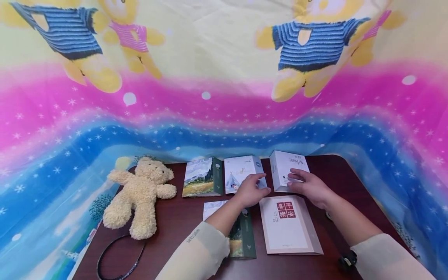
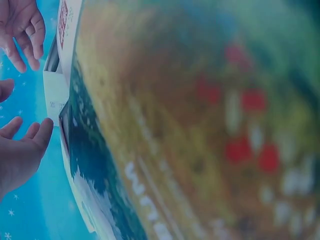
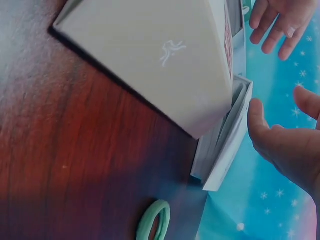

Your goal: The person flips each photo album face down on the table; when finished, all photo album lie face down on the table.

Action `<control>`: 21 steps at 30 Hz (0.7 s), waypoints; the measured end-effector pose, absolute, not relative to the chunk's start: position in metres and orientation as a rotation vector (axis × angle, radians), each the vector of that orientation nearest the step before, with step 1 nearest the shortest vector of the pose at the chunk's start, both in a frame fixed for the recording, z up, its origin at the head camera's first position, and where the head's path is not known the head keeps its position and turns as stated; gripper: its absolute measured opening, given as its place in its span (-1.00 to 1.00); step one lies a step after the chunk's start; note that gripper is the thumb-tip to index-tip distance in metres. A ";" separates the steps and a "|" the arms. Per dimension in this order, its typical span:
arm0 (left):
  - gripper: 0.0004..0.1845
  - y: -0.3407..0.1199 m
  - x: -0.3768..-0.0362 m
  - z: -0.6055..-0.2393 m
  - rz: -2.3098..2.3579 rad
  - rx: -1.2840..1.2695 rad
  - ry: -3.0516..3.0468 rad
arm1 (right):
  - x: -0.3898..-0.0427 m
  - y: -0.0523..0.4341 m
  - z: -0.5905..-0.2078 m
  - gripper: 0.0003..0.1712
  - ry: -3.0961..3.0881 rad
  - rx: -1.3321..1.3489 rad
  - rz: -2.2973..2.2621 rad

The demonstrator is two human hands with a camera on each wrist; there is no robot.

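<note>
In the head view my left hand (image 1: 251,190), fingers loosely extended, is over the right edge of a white and blue book with a tent picture (image 1: 241,175). My right hand (image 1: 309,186) reaches over the front right of a white boxy book (image 1: 285,167). In the right wrist view its extended fingers are beside that book's edge; I cannot tell whether they touch. Neither hand grips anything. A cream book with red characters (image 1: 285,225) lies nearer, between the forearms. Under the left forearm, a green book with a landscape cover (image 1: 241,237) is partly hidden.
Another landscape book (image 1: 201,177) is at the back left of the dark wooden table (image 1: 175,249). Left of it lies a cream teddy bear (image 1: 140,194), with a black headband (image 1: 120,252) in front. A pale green ring (image 3: 155,220) shows in the right wrist view. A patterned curtain (image 1: 224,112) hangs behind.
</note>
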State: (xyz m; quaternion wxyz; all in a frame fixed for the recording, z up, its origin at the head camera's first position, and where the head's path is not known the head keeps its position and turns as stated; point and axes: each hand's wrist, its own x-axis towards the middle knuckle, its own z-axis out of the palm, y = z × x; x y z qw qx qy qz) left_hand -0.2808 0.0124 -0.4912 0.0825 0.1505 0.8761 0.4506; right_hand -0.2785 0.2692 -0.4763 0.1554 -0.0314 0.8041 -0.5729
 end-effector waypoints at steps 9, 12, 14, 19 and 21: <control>-0.30 0.027 -0.278 -0.498 1.368 0.383 2.575 | -0.279 0.285 -0.482 -0.07 2.377 -0.058 -1.570; -0.30 0.032 -0.277 -0.500 1.394 0.375 2.553 | -0.280 0.293 -0.486 -0.07 2.431 -0.036 -1.516; -0.29 0.035 -0.277 -0.501 1.397 0.370 2.546 | -0.280 0.297 -0.487 -0.08 2.454 -0.019 -1.496; -0.29 0.042 -0.278 -0.502 1.382 0.359 2.558 | -0.279 0.306 -0.489 -0.11 2.485 0.025 -1.479; -0.28 0.043 -0.277 -0.504 1.386 0.347 2.548 | -0.278 0.309 -0.490 -0.12 2.503 0.046 -1.463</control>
